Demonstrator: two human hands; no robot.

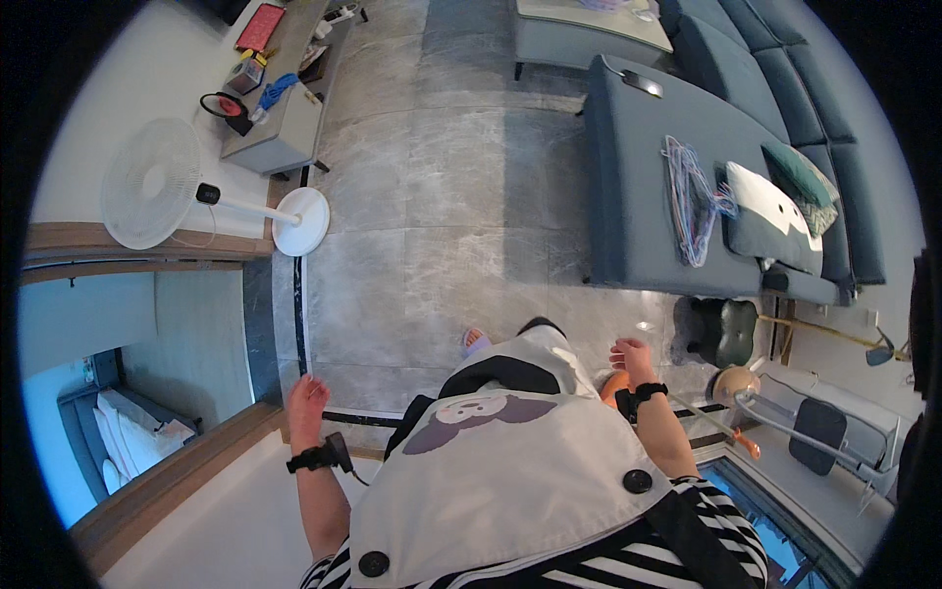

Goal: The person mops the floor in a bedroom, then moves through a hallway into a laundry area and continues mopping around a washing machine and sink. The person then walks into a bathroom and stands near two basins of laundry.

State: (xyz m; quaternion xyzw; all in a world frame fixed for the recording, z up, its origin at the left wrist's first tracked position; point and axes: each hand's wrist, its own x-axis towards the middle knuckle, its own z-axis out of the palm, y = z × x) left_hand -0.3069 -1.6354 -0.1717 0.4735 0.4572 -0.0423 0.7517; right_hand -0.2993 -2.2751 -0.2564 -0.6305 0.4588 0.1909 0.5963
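My left hand [307,401] hangs out to the left of the light apron [500,478], with nothing held and a black strap device on the wrist. On the other side, my right hand [631,358] is in the air with its fingers loosely curled; nothing shows in it, and another black device is strapped to that wrist. Near the right hand are an orange object [615,386], partly hidden by the wrist, and a dark green stool [725,331]. Ahead on the blue-grey sofa [633,184] lies a bundle of clothes hangers [690,202] beside a cushion [776,217].
A white standing fan [302,221] is at the left, below a low cabinet [276,140] with several items on top. A coffee table [589,37] stands at the far end. A doorway opens at left. A folded metal-framed chair [817,434] is at the right.
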